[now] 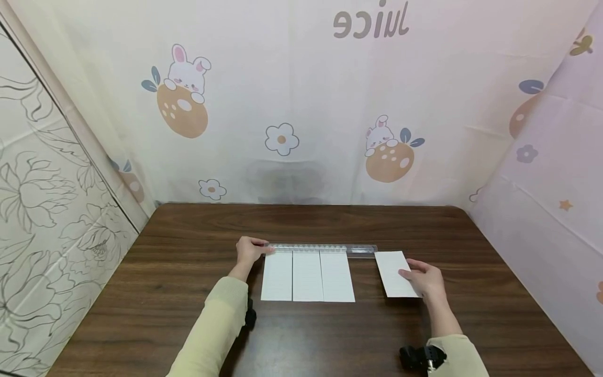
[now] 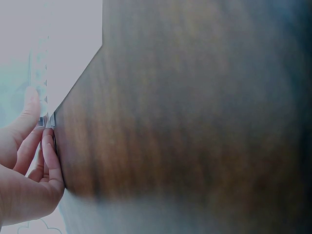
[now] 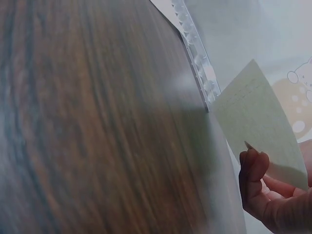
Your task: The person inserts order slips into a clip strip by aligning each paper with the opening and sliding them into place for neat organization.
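Observation:
A clear plastic strip [image 1: 361,251] with a row of small bumps lies across the upper middle of the table. Three white cards [image 1: 307,277] sit side by side below it, their top edges along the strip. My left hand [image 1: 249,252] pinches the strip's left end, thumb on one face and fingers on the other, as the left wrist view also shows. To the right, a separate white card [image 1: 393,275] is pinched by its right side in my right hand [image 1: 426,279]. In the right wrist view that card [image 3: 261,117] appears tilted near the strip's right end, with faint printing on it.
A dark wooden table [image 1: 320,340] carries everything. Behind it hangs a pale curtain [image 1: 330,78] with rabbit and fruit prints; a floral panel [image 1: 61,209] stands along the left. Black straps with camera mounts [image 1: 419,357] sit on both wrists.

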{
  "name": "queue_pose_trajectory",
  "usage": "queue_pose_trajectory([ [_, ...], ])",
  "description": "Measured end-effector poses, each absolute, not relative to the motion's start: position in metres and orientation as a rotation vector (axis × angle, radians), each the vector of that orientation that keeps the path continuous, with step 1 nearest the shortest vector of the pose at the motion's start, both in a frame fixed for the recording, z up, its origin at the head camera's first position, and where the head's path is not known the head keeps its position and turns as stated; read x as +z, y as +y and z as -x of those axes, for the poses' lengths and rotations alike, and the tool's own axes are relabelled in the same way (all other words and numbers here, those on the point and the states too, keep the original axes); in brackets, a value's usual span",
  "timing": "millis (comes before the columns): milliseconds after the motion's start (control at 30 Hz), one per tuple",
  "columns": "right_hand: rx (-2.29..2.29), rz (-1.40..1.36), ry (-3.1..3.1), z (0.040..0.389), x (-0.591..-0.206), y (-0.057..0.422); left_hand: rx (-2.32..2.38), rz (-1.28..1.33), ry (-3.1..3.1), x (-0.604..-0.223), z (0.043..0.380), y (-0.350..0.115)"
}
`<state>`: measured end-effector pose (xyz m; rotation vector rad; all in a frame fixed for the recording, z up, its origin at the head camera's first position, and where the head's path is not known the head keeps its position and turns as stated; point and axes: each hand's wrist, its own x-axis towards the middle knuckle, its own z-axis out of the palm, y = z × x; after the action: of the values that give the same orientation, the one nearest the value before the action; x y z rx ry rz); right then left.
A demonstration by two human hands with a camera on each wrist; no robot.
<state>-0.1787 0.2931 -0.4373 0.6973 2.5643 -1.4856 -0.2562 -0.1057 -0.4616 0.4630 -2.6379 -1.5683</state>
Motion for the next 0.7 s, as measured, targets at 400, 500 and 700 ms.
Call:
queue_pose_trajectory([
  [400, -1.508, -0.670, 2.556, 0.183, -0.442, 0.285, -1.577, -0.474, -2.635, -0.460, 0.256, -0.105],
  [500, -1.499, -0.653, 2.558, 0.185, -0.443, 0.283, -1.576, -0.473, -2.638, -0.460, 0.256, -0.105],
  [700, -1.491, -0.620, 2.574, 0.187, -0.445, 0.279, -1.570, -0.468, -2.636, -0.462, 0.257, -0.106],
])
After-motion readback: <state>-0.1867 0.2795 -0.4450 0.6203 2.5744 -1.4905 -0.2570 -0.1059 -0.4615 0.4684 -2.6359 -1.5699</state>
